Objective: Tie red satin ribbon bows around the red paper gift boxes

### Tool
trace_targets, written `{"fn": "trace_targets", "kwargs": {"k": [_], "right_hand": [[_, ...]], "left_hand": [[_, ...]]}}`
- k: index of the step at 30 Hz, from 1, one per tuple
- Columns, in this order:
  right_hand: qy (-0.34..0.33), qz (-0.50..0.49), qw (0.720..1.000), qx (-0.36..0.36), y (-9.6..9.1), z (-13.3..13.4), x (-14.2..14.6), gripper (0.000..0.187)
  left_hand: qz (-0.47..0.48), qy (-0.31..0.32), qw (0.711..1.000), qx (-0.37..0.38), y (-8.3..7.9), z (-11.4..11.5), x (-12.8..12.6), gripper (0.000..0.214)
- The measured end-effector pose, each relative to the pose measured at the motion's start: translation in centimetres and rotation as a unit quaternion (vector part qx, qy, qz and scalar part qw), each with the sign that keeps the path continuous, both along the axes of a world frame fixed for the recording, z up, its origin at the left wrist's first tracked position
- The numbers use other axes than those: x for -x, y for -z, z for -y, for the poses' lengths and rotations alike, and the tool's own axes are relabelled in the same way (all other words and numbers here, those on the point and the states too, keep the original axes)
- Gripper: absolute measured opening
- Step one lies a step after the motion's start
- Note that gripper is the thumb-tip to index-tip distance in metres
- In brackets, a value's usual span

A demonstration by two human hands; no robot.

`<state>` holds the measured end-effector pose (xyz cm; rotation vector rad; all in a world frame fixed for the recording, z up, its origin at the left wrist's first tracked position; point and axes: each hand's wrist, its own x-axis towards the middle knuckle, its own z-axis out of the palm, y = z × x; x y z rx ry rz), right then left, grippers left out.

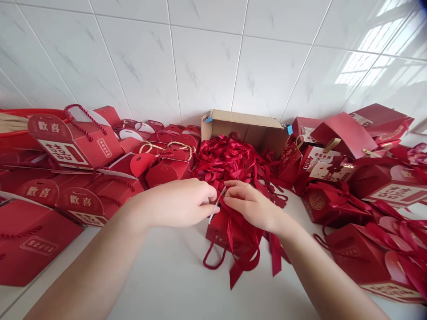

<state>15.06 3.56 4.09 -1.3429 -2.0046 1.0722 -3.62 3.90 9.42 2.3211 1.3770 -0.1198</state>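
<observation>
A red gift box (pixel 220 236) stands on the white surface in front of me, with a twisted cord handle hanging from its near side. Red satin ribbon (pixel 245 258) drapes over its right part and trails onto the surface. From the left, my left hand (pixel 196 203) pinches the pale-edged top flap of the box between thumb and fingers. My right hand (pixel 251 205) is closed at the same flap from the other side, its curled fingertips at the edge and the ribbon beneath it. Its exact grip is partly hidden.
Behind the hands, an open cardboard box (pixel 247 120) lies with a heap of red ribbons (pixel 230 158) spilling out. Red gift boxes with cord handles (pixel 96 146) are piled left. Ribboned gift boxes (pixel 367 253) crowd the right. A tiled wall (pixel 207 66) rises behind.
</observation>
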Motion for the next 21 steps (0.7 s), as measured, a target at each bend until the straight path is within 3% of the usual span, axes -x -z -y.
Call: {"fn": "trace_targets", "kwargs": {"k": [7, 15, 18, 21], "right_hand": [[-0.008, 0.020, 0.999, -0.040, 0.1, 0.2, 0.1, 0.022], [-0.019, 0.052, 0.995, -0.082, 0.4, 0.0, 0.3, 0.025], [0.047, 0.114, 0.984, -0.132, -0.7, 0.4, -1.2, 0.024], [0.112, 0.211, 0.956, -0.172, -2.2, 1.4, -3.8, 0.020]], "left_hand": [[0.004, -0.058, 0.998, -0.021, -0.1, -1.0, 0.8, 0.026], [0.066, -0.010, 0.997, -0.039, 1.0, -2.0, -0.4, 0.013], [-0.034, -0.087, 0.992, -0.081, 0.3, -2.2, 1.1, 0.010], [-0.173, -0.251, 0.937, -0.173, -0.9, -2.1, 3.5, 0.008]]}}
